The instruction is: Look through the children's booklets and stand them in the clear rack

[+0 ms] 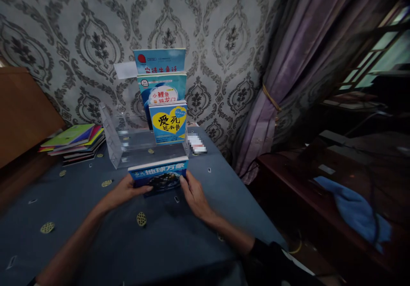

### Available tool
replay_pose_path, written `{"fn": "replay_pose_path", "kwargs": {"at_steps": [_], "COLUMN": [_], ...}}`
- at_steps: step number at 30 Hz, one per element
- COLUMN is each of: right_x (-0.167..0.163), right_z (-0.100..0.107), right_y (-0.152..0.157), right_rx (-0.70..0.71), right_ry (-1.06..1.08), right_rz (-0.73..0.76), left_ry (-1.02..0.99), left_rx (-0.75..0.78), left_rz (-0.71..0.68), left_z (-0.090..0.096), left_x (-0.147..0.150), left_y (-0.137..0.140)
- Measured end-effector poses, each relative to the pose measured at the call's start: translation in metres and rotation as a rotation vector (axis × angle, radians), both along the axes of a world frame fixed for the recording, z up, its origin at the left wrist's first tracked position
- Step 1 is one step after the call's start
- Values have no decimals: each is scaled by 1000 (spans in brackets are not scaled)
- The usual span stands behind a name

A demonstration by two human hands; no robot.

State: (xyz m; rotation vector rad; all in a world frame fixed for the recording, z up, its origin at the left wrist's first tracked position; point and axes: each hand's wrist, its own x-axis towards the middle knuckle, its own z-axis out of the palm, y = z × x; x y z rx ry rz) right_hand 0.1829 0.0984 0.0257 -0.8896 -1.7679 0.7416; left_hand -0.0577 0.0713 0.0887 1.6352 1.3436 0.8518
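Between my hands is a dark blue book (163, 179) with a picture on its cover, tilted back just in front of a clear tiered book stand (112, 141). My left hand (130, 190) grips its left side, thumb across the front. On the right edge, my right hand (194, 194) holds it with the thumb on the cover. Up the right side of the stand rise a small blue book with a yellow heart (169, 121), a teal book (144, 91) behind it, and a taller blue book (163, 57) at the back.
A stack of colourful thin books (73, 138) lies on the blue table cover (96, 234) at left, near a brown wooden panel (25, 115). A blurred-out item (197, 144) is right of the stand. Beyond the table's right edge are a tied purple curtain (272, 85) and a blue cloth (352, 209).
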Motion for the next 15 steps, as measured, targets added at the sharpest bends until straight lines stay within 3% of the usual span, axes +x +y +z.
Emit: {"fn": "replay_pose_path", "kwargs": {"at_steps": [5, 11, 15], "right_x": [0, -11, -17], "right_z": [6, 46, 54], "right_y": [20, 80, 115], "right_rx": [40, 252, 267], "right_ry": [-7, 68, 121], "right_rz": [2, -73, -89], "left_ry": [71, -18, -87], "left_rx": [122, 506, 666], "left_rz": [38, 166, 194], "left_z": [4, 27, 31], "left_x": [-11, -3, 6], "left_y": [23, 73, 106]}}
